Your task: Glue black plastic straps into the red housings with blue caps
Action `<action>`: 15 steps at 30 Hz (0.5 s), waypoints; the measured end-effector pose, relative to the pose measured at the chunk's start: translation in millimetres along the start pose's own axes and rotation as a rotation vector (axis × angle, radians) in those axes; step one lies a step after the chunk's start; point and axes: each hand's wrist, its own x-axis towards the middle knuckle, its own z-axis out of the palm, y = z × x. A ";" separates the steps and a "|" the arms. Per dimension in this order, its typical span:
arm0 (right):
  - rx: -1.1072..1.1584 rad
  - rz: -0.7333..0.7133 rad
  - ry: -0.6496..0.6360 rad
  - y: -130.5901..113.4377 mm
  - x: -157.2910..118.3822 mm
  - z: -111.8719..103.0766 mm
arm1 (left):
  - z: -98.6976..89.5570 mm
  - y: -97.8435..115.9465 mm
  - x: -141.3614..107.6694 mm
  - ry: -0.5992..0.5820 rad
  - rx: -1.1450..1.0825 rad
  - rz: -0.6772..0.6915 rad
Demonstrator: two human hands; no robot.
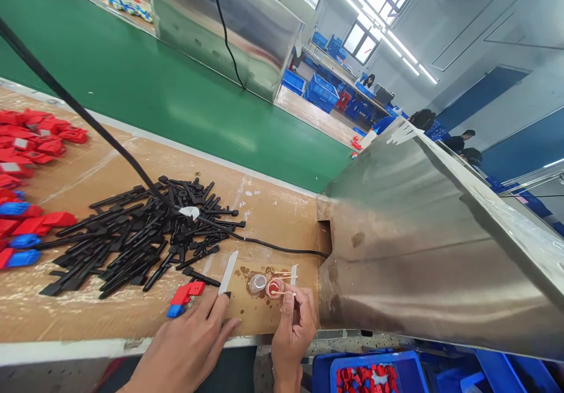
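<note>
Far left on your table (282, 205): heap of red plastic parts (33, 140), blue-and-red parts (24, 258) just below. Next, a big pile of black stick-shaped parts (132, 246), black cable (264, 244) running over it. Small red-and-blue part (187, 293) just beside your left hand (200, 328). That hand's palm-down, fingers close together; a black tip (228, 294) shows at the fingertips, can't tell if you're gripping it. White tape strip (228, 271) just beyond. Then a clear cup (257, 284), touching or nearly touching the cup of red liquid (269, 295). Your right hand (296, 316) pinches a thin swab (284, 292), its end at that red cup. Metal panel (418, 252) to the right; blue bin (412, 365) of red parts below.
</note>
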 end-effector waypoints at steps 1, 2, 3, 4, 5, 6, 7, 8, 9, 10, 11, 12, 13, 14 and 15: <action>0.002 0.002 0.000 1.3 0.0 -0.4 | -2.2 0.8 3.6 -0.038 0.007 -0.004; 0.001 0.009 -0.001 2.7 0.0 -0.8 | -4.7 1.6 7.2 -0.075 0.010 -0.027; -0.001 0.019 -0.001 4.0 0.1 -1.0 | -7.2 2.4 10.8 -0.128 0.001 -0.056; -0.002 0.027 0.001 5.2 0.1 -1.1 | -9.7 3.1 14.0 -0.187 -0.019 -0.089; 0.000 0.032 0.003 6.2 0.1 -1.1 | -11.7 3.4 16.6 -0.239 -0.039 -0.126; 0.003 0.031 0.005 7.1 0.1 -1.1 | -13.0 3.4 18.2 -0.284 -0.056 -0.157; 0.007 0.024 0.007 7.7 0.1 -1.0 | -13.3 2.7 18.7 -0.319 -0.073 -0.178; 0.011 0.020 0.007 7.9 0.1 -0.9 | -12.5 1.4 17.8 -0.338 -0.090 -0.190; 0.014 0.020 0.007 7.8 0.1 -0.9 | -10.5 -0.6 15.5 -0.337 -0.111 -0.196; 0.018 0.025 0.006 7.2 0.0 -0.8 | -7.5 -3.2 12.1 -0.320 -0.141 -0.197; 0.022 0.035 0.007 6.2 -0.1 -0.7 | -3.8 -6.1 7.9 -0.294 -0.188 -0.199; 0.028 0.047 0.007 4.9 -0.2 -0.6 | 0.2 -9.1 3.2 -0.259 -0.255 -0.204; 0.034 0.062 0.006 3.5 -0.3 -0.4 | 3.8 -11.7 -1.3 -0.226 -0.342 -0.213; 0.040 0.075 0.005 2.1 -0.5 -0.2 | 6.4 -13.6 -5.3 -0.205 -0.448 -0.229; 0.044 0.087 0.004 1.0 -0.7 0.0 | 7.8 -14.3 -8.5 -0.202 -0.567 -0.255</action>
